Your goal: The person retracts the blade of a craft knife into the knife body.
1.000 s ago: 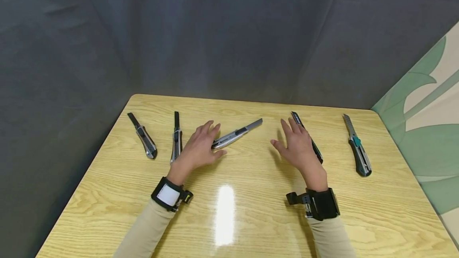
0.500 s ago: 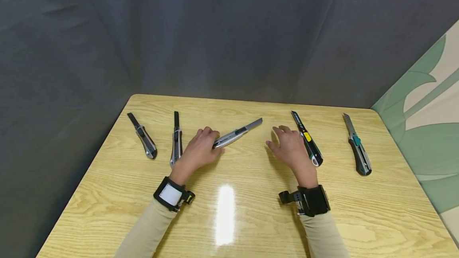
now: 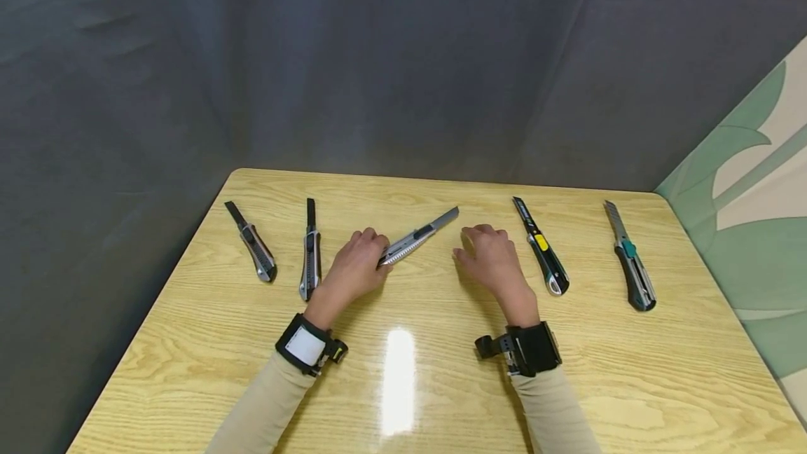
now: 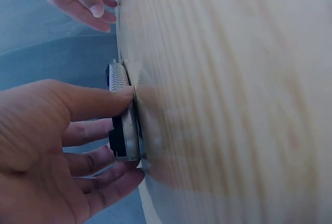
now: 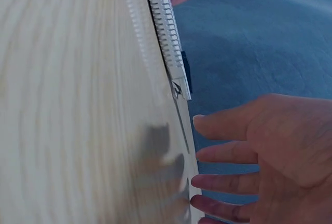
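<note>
My left hand [image 3: 358, 263] pinches the handle end of a silver utility knife [image 3: 410, 244] between thumb and fingers. In the left wrist view the thumb presses the ribbed side of the knife [image 4: 119, 79], with the fingers on its other side. The grey blade is extended and points to the far right. My right hand [image 3: 494, 261] hovers right of that blade, its fingers loosely bent and apart from it. In the right wrist view nothing lies between the right hand's thumb and fingers [image 5: 228, 182].
Two grey-black utility knives, one far left [image 3: 257, 251] and one beside the left hand [image 3: 310, 258], lie on the wooden table [image 3: 441, 370]. To the right lie a black-and-yellow knife [image 3: 543, 247] and a black-and-teal knife [image 3: 630, 258]. A dark curtain [image 3: 403, 69] hangs behind; all blades are extended.
The left hand's fingers have closed on the silver knife, which has turned slightly. My right hand has moved left, from over the black-and-yellow knife toward the silver knife's blade, its fingers bending more.
</note>
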Action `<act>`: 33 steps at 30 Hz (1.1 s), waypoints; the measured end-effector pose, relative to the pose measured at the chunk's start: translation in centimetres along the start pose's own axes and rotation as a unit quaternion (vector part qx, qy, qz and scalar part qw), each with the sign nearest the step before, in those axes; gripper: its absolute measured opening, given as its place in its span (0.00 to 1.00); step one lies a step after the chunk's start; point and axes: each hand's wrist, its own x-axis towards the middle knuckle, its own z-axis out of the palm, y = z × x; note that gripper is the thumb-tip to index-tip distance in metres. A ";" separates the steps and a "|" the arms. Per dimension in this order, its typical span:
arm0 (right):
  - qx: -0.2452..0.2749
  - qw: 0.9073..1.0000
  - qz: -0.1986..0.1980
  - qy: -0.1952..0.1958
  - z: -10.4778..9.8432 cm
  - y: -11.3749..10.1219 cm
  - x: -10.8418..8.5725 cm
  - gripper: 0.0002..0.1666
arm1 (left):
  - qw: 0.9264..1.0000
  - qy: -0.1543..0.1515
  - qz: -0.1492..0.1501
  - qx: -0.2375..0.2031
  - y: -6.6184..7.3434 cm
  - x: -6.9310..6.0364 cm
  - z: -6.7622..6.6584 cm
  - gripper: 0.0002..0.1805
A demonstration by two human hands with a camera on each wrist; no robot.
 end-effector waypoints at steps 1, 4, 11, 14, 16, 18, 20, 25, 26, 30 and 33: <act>-0.001 1.000 -0.002 0.003 0.1 -0.1 0.1 0.29 | 1.000 0.002 -0.001 -0.002 0.1 0.0 0.1 0.17; -0.005 1.000 -0.010 0.007 0.4 -0.3 0.3 0.25 | 1.000 0.003 -0.004 -0.015 0.3 0.0 0.3 0.15; 0.053 0.998 -0.023 0.002 0.8 -1.1 0.6 0.22 | 1.000 0.015 -0.017 -0.011 1.0 -0.3 0.6 0.14; 0.093 0.995 -0.023 -0.001 0.9 -1.5 0.6 0.20 | 1.000 0.018 -0.018 -0.011 1.2 -0.4 0.6 0.15; 0.108 0.994 -0.015 -0.004 1.0 -1.6 0.7 0.20 | 1.000 0.018 -0.019 -0.016 1.4 -0.4 0.5 0.15; 0.118 0.993 -0.004 -0.006 1.0 -1.7 0.7 0.20 | 0.999 0.019 -0.019 -0.019 1.6 -0.5 0.4 0.15; 0.131 0.991 0.007 -0.004 1.0 -1.7 0.6 0.20 | 0.999 0.026 -0.018 -0.021 1.8 -0.5 0.4 0.15; 0.157 0.987 0.010 0.005 0.7 -1.7 0.6 0.24 | 0.998 0.057 -0.023 -0.031 2.3 -0.4 0.0 0.16; 0.160 0.987 0.008 0.007 0.7 -1.7 0.6 0.24 | 0.997 0.064 -0.022 -0.038 2.5 -0.4 -0.1 0.16; 0.197 0.980 0.004 0.014 0.5 -1.7 0.6 0.26 | 0.993 0.097 -0.009 -0.063 3.0 -0.4 -0.5 0.18; 0.247 0.969 0.004 0.025 0.2 -1.8 0.6 0.26 | 0.990 0.118 -0.001 -0.076 3.3 -0.3 -0.7 0.18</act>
